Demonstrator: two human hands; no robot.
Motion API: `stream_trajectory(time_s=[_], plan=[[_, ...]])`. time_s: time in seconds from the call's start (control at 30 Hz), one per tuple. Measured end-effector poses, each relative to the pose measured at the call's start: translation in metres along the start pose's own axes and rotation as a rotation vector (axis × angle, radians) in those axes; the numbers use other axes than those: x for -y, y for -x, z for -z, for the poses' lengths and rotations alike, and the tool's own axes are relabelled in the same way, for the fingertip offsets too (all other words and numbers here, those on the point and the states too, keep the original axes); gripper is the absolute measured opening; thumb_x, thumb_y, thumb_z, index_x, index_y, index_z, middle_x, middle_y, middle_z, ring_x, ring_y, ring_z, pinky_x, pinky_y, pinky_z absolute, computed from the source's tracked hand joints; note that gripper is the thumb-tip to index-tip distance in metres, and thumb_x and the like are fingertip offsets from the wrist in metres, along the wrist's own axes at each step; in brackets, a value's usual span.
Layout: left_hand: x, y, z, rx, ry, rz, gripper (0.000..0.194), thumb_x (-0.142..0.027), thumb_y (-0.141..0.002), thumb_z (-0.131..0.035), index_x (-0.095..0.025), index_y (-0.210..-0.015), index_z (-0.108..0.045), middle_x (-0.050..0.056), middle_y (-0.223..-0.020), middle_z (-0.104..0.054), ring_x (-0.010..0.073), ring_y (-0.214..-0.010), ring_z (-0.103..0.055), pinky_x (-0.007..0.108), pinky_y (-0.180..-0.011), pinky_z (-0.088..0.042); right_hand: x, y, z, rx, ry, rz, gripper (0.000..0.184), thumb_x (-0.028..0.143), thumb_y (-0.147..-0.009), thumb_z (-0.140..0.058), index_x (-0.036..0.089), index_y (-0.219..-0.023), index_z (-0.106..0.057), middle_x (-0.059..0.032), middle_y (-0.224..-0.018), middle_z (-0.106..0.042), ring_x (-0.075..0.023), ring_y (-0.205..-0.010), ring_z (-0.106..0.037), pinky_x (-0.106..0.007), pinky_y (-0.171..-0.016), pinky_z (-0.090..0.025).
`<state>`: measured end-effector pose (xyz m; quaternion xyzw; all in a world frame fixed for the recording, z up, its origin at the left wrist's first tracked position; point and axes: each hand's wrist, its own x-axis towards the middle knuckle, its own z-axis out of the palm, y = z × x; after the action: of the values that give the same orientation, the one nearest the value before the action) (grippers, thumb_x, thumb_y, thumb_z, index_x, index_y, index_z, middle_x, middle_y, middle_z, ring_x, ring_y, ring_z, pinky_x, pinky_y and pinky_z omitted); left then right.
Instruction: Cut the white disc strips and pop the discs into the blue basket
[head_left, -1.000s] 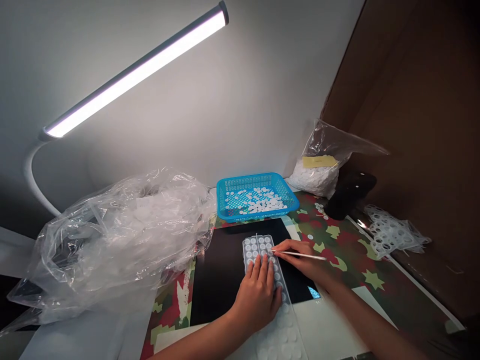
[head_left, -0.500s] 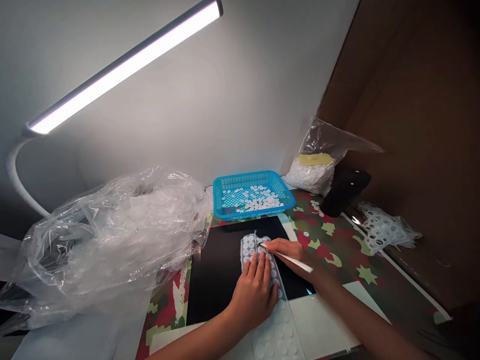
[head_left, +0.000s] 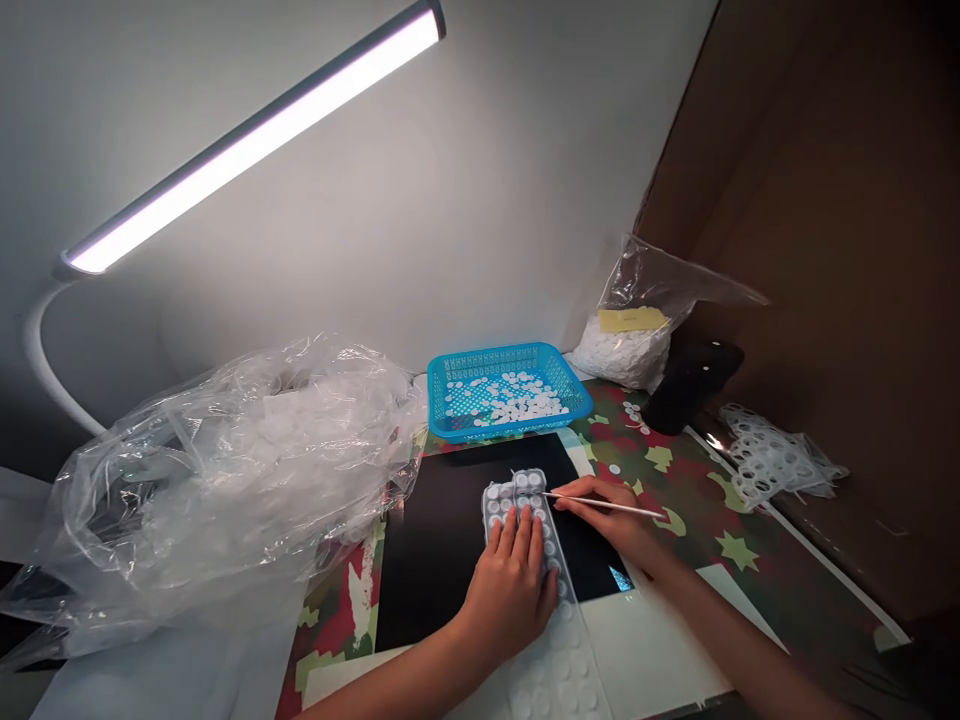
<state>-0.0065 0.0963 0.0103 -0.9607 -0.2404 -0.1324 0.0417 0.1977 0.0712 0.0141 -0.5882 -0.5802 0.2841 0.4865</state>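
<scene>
My L hand [head_left: 510,585] lies palm down on the disc sheet [head_left: 564,630], a long clear strip w/ rows of round white discs. Its fingers are out straight, slightly spread, pinching nothing; they press nr the strip's far end, thumb out along the R edge. My R hand [head_left: 604,510] pinches a thin white stick [head_left: 626,507] btwn thumb & fingertips. I've got the stick's tip at the strip's R edge, nr the far end; its other end points out to the R.

The strip's far part is on a black mat [head_left: 427,540], the near part over pale paper [head_left: 660,650], running toward me. All that's on a red/green/cream patterned cover [head_left: 780,590].

Just beyond the mat I see a blue mesh basket [head_left: 510,435] w/ loose white discs [head_left: 532,402] inside. Big crumpled clear plastic bag [head_left: 247,480] on the L. Back R: clear bag of small white pcs [head_left: 626,358] w/ yellow label [head_left: 634,319], then a black object [head_left: 694,385], type unclear, & a pile of white perforated scrap [head_left: 780,460]. Lit bar lamp [head_left: 262,145] angles across upper L, on a curved white neck.
</scene>
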Motion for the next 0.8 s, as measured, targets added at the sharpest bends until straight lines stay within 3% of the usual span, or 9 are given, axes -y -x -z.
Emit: stream_trajectory(time_s=[0.2,0.8], plan=[[0.0001,-0.0008,0.0012,0.000,0.007,-0.002,0.052,-0.038,-0.093,-0.034,-0.004,-0.128,-0.051,0.018,-0.133,-0.048,0.0339,-0.123,-0.045,0.043,-0.096,-0.045,0.0011,0.0069,0.0051,0.040,0.006,0.025,0.017,0.035,-0.085,-0.059,0.021,-0.086,-0.069,-0.0055,-0.094,-0.071,-0.0233,-0.091,-0.066,-0.037,-0.085,-0.051],[-0.0003,0.0002,0.0000,0.036,0.038,0.012,0.051,-0.038,-0.093,-0.034,-0.005,-0.128,-0.050,0.017,-0.136,-0.045,0.0336,-0.125,-0.042,0.044,-0.098,-0.043,0.0060,0.0093,0.0031,0.095,0.038,0.089,0.018,0.034,-0.088,-0.055,0.023,-0.089,-0.069,-0.0039,-0.101,-0.071,-0.0221,-0.096,-0.065,-0.036,-0.090,-0.050]])
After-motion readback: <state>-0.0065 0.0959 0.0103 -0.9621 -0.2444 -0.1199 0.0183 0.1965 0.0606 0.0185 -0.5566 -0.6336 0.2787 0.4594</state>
